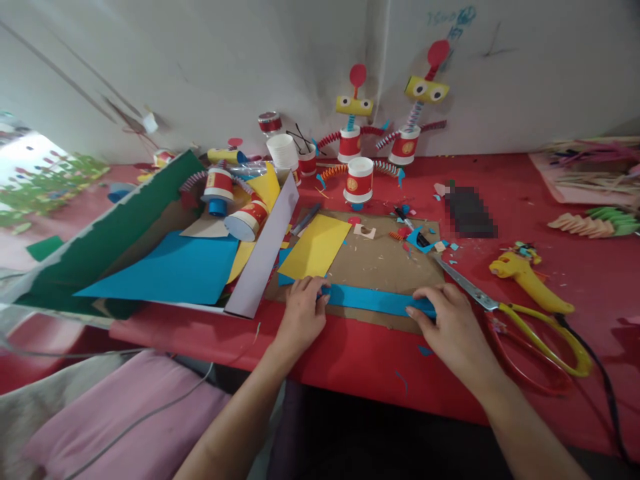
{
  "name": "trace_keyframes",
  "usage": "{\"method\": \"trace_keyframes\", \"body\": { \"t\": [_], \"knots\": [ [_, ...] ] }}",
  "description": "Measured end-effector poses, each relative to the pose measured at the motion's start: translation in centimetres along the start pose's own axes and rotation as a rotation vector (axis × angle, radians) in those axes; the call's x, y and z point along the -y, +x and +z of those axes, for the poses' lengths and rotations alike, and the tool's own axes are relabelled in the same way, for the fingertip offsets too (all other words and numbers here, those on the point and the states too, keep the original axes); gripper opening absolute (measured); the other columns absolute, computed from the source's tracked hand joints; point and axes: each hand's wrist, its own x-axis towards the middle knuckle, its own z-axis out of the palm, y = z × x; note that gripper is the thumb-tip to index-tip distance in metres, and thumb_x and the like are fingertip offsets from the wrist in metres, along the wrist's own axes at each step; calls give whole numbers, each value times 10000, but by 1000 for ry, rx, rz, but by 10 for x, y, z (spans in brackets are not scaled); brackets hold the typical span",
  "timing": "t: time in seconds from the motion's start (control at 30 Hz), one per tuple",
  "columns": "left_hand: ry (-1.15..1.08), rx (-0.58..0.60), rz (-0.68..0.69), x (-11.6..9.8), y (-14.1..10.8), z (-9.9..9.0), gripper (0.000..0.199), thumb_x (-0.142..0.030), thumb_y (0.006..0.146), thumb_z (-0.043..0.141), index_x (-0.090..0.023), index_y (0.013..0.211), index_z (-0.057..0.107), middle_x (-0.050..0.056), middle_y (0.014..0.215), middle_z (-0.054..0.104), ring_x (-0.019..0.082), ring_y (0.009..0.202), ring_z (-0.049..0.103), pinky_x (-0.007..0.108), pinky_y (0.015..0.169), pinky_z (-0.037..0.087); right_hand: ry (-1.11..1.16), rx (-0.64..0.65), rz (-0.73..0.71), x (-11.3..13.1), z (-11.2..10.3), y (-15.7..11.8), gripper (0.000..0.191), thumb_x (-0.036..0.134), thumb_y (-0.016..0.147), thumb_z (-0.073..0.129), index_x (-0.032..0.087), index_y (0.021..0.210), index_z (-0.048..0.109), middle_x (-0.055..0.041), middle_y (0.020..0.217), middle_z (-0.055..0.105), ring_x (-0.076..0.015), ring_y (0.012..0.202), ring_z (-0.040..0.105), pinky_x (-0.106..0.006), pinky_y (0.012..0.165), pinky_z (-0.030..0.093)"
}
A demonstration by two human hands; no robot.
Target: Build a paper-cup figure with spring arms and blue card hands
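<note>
A long blue paper strip (pixel 370 299) lies across the near edge of a brown cardboard sheet (pixel 365 263). My left hand (pixel 304 312) is closed on its left end, fingers curled over the paper. At the right end my right hand (pixel 453 323) pinches the strip between thumb and fingers. Just beyond my left hand rests a yellow paper sheet (pixel 317 245), partly over another blue piece. Large scissors (pixel 500 307) with red and yellow handles lie open beside my right hand. A black pen (pixel 413 227) and paper scraps are on the cardboard.
A green-walled box (pixel 165 190) at left holds a blue sheet (pixel 170 270) and cup figures. A yellow glue gun (pixel 533 280) lies right, its black cord running along the table edge. Paper-cup figures (pixel 350 143) and stacked white cups (pixel 283 152) stand by the wall.
</note>
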Motion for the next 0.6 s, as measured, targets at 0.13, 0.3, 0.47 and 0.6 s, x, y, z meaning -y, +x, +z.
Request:
{"method": "trace_keyframes", "body": {
  "t": [0.13, 0.3, 0.47, 0.6],
  "knots": [
    [-43, -81, -38, 4, 2, 3, 349, -58, 775, 552, -195, 1095, 574, 92, 1095, 535, 229, 1025, 571, 388, 878, 495, -72, 36, 28, -2, -2, 0, 200, 314, 882, 559, 177, 1025, 585, -111, 946, 640, -288, 877, 569, -421, 766, 464],
    [-2, -235, -77, 5, -2, -2, 361, -140, 810, 596, -167, 1168, 558, 136, 1171, 512, 266, 1133, 518, 439, 984, 449, -83, 105, 4, 3, -13, -3, 198, 358, 911, 483, 223, 817, 592, -72, 836, 676, -256, 796, 605, -345, 662, 435],
    [-345, -559, -230, -28, -24, -9, 313, -297, 848, 605, -180, 1131, 542, 115, 1129, 545, 220, 1049, 552, 401, 932, 465, 342, 130, 345, 18, -29, -17, 305, 510, 867, 520, 225, 781, 586, 10, 577, 603, -162, 497, 539, -261, 477, 371],
    [-1171, 47, -424, -74, -34, 5, 402, -477, 807, 640, -164, 1050, 571, 81, 919, 647, 180, 823, 633, 330, 769, 514, 807, 109, 577, 55, -24, -39, 337, 549, 851, 553, 216, 802, 547, 11, 586, 629, -148, 525, 576, -245, 524, 458]
  ]
}}
